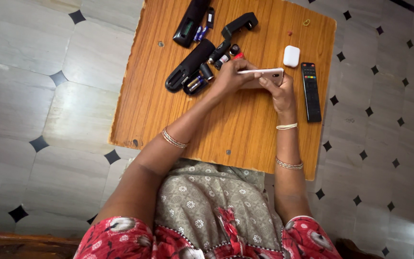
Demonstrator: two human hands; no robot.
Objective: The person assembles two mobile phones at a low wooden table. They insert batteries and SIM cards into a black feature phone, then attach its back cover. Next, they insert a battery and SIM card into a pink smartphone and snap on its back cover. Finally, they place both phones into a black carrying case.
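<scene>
A slim, pale smartphone is held on edge just above a small wooden table, near the middle of its far half. Its back faces the camera: a light pinkish-white shell with a small dark camera lens near the left end. No screen shows from this angle.

Both hands grip it. The left hand wraps the phone's left end, fingers curled and pressed against the back and top edge. The right hand supports the right end from below, thumb and fingers pinching the lower corner. Whether anything is being pressed or prised cannot be told from here.

The step in hand looks like handling or inspecting the phone's body, perhaps working at its back or edge. Any next move seems to call for a steady two-handed grip and careful fingertip pressure, since the phone is thin and smooth.

Just beside the right hand, toward the right edge, lies a black remote control. Near the far right corner sits a small white rounded case. Toward the far left edge lie two more dark remotes, a black handle-shaped piece, loose batteries and small cylindrical parts. The table stands on a grey tiled floor.
</scene>
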